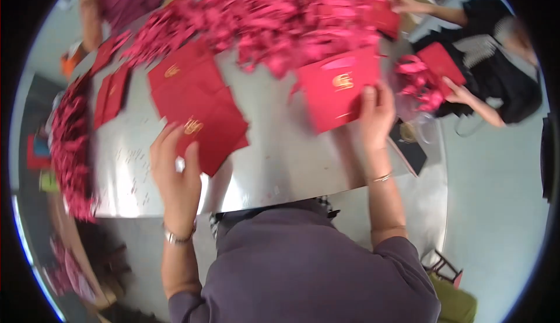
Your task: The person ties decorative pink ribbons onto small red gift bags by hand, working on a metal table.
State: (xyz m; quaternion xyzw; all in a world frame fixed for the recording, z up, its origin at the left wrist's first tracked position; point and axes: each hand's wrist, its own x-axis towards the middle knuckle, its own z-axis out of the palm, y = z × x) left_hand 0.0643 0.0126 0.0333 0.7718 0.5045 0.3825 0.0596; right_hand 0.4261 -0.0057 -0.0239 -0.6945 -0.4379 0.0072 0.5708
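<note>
My right hand (378,112) grips a flat red gift bag (335,92) by its right edge, thumb on the front face. A gold emblem and a pink-red ribbon strip show on this bag, which is raised over the metal table. My left hand (175,158) is at the lower left edge of a fanned pile of red gift bags (219,119), its thumb and fingers apart. Whether its fingertips touch the top bag I cannot tell. Gold emblems mark the bags in the pile.
Heaped pink-red ribbons (262,23) cover the table's (274,174) far side, and more ribbons (71,148) hang along its left edge. Several red bags (111,95) lie at the left. A co-worker (490,60) at the right holds a red bag (441,65); another person (125,2) is far left.
</note>
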